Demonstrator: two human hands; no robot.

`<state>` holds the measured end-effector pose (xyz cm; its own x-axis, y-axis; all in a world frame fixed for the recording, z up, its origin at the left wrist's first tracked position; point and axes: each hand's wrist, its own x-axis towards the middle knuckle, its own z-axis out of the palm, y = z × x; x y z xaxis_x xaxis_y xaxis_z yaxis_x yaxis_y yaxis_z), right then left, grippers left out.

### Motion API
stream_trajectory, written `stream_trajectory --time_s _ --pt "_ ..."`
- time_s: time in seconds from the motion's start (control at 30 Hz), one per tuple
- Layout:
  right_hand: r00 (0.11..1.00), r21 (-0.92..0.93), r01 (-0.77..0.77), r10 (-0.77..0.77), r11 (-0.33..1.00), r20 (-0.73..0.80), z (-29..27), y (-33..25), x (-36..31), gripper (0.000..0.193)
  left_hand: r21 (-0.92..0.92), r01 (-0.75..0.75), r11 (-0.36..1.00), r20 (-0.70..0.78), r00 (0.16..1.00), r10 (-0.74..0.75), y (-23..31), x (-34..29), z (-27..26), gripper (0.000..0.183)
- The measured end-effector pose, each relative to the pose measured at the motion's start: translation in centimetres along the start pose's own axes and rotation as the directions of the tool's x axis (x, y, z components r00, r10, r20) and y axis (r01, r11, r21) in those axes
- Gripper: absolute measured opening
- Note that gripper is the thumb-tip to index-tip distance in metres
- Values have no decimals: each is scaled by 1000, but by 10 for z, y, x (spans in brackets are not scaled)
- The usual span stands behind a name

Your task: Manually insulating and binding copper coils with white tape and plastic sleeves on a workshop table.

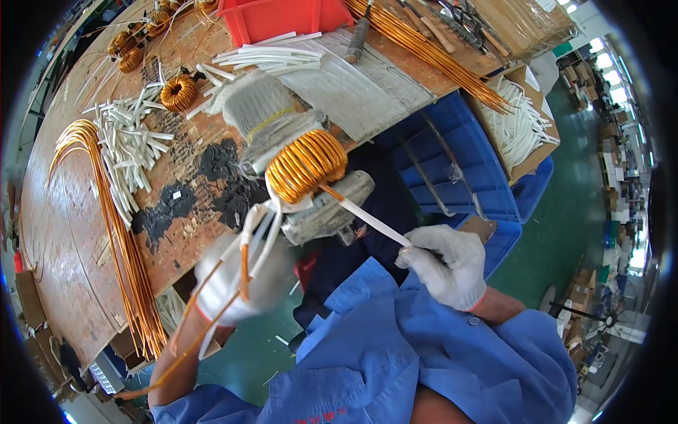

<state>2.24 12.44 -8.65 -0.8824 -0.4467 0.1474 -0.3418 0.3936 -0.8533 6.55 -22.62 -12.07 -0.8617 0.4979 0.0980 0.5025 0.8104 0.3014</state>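
A toroidal coil (305, 166) wound with thick copper wire sits between the wrapped jaws of a bench vise (265, 116). One lead with a white sleeve (374, 222) on it runs from the coil down to the right. My right hand (446, 265), in a white glove, pinches the lower end of that sleeve. My gloved left hand (240, 279) is below and left of the coil, smeared by motion, so its fingers are unclear. In front of it hang copper leads (244, 272), some in white sleeves, trailing toward my left forearm.
Cut white sleeves (127, 138) lie heaped on the wooden bench (70, 212), beside a bundle of bent copper wires (116, 233). Another coil (179, 92) and a red bin (282, 18) are farther back. Right of the bench, a box of white tubing (519, 124) stands by blue crates (452, 155).
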Motion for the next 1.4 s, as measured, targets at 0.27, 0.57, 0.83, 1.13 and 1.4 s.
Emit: stream_trajectory --time_s 0.27,0.57,0.83,1.13,1.4 --pt "998 37 52 -51 998 -23 45 -38 93 12 193 -288 938 -440 829 345 -66 108 -67 42" --pt "967 -115 -126 148 985 209 12 -45 89 16 -113 -2 994 -257 966 -28 -96 62 -80 30" --pt "970 -206 124 -74 971 233 28 -38 75 12 -753 327 571 -191 722 -665 28 30 -6 43" --pt "767 -530 642 -478 555 428 19 -69 110 23 -829 264 493 -128 768 -628 64 19 24 46" --pt "543 -252 796 -466 550 699 91 -117 205 28 -991 -120 -51 -29 589 -808 57 -12 104 33"
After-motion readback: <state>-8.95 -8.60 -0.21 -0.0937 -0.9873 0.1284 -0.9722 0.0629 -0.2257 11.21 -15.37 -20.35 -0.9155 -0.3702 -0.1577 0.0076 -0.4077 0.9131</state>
